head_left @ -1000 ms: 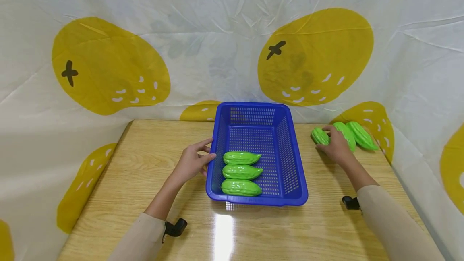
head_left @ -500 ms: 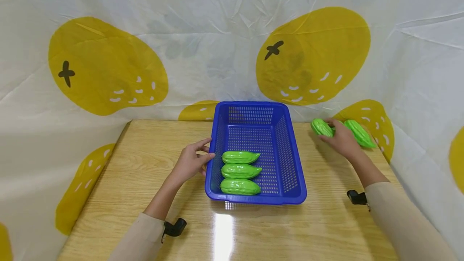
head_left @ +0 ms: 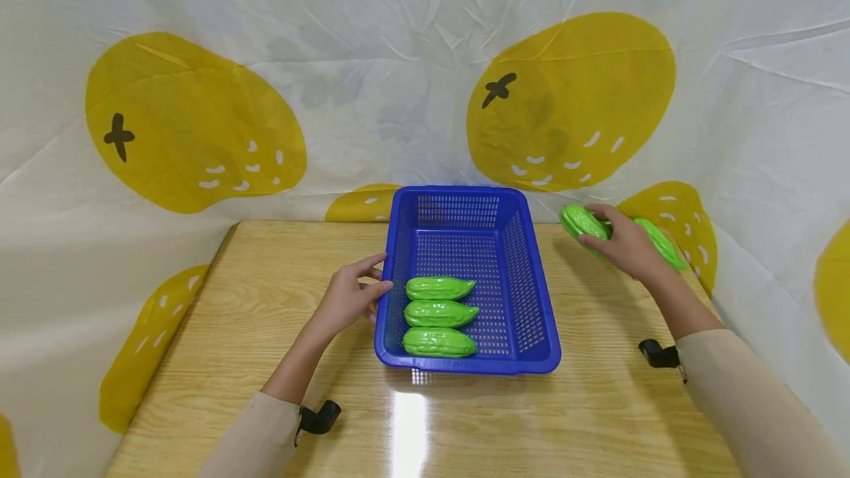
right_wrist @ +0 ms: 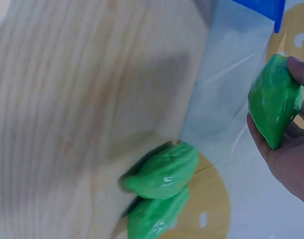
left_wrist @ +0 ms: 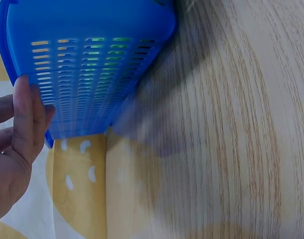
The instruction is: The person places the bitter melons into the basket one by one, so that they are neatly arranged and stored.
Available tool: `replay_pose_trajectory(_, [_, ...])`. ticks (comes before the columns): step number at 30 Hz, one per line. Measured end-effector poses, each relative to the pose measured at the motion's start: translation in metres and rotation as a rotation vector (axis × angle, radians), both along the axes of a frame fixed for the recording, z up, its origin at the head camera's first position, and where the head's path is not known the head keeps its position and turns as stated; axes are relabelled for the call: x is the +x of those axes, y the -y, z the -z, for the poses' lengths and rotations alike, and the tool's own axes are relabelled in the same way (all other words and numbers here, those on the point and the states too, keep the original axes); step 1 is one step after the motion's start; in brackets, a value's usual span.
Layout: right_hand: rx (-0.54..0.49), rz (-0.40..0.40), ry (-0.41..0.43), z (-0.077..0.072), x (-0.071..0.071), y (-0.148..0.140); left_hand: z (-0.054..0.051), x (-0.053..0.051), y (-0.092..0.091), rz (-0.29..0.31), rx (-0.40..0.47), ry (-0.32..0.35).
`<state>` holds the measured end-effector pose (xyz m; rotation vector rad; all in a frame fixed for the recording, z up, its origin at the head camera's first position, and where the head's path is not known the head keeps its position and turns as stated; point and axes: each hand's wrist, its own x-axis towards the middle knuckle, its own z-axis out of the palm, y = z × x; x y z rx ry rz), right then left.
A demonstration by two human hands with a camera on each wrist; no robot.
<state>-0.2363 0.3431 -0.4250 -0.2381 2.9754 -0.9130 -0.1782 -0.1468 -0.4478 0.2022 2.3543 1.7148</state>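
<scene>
My right hand (head_left: pixel 627 243) grips a glossy green bitter melon (head_left: pixel 583 221), lifted above the table's back right. In the right wrist view, thumb and fingers wrap this bitter melon (right_wrist: pixel 275 102). Two more, a nearer bitter melon (right_wrist: pixel 164 172) and one beside it (right_wrist: pixel 156 216), lie close together on the table; the hand partly hides them in the head view. My left hand (head_left: pixel 350 292) touches the left rim of a blue perforated basket (head_left: pixel 468 366) with relaxed fingers, which rest by its outer wall (left_wrist: pixel 92 25). Three bitter melons (head_left: pixel 440 314) lie parallel inside the basket's near left.
A wooden table (head_left: pixel 279 301) carries everything. Behind it hangs a white cloth (head_left: pixel 385 116) printed with yellow fruit, which also rises along both sides. Bare mesh floor (head_left: pixel 458 253) shows in the basket's far half.
My right hand has raised the bitter melon off the table, moving it slightly up and back. The left hand stays at the basket rim, and the basket holds its place.
</scene>
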Motion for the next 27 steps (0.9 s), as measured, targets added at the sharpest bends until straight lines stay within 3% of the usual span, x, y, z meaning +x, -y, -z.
replay_pose_trajectory(10, [0.012,-0.046,0.004,-0.026,0.000,0.016,0.003,0.000,0.002,-0.003,0.001,-0.003])
replay_pose_trajectory(22, [0.029,-0.104,0.001,-0.059,-0.012,0.046,-0.001,0.001,0.000,-0.001,0.003,0.011])
replay_pose_trajectory(27, [0.011,-0.159,0.018,-0.066,-0.020,0.061,0.000,0.000,0.000,-0.004,0.001,0.014])
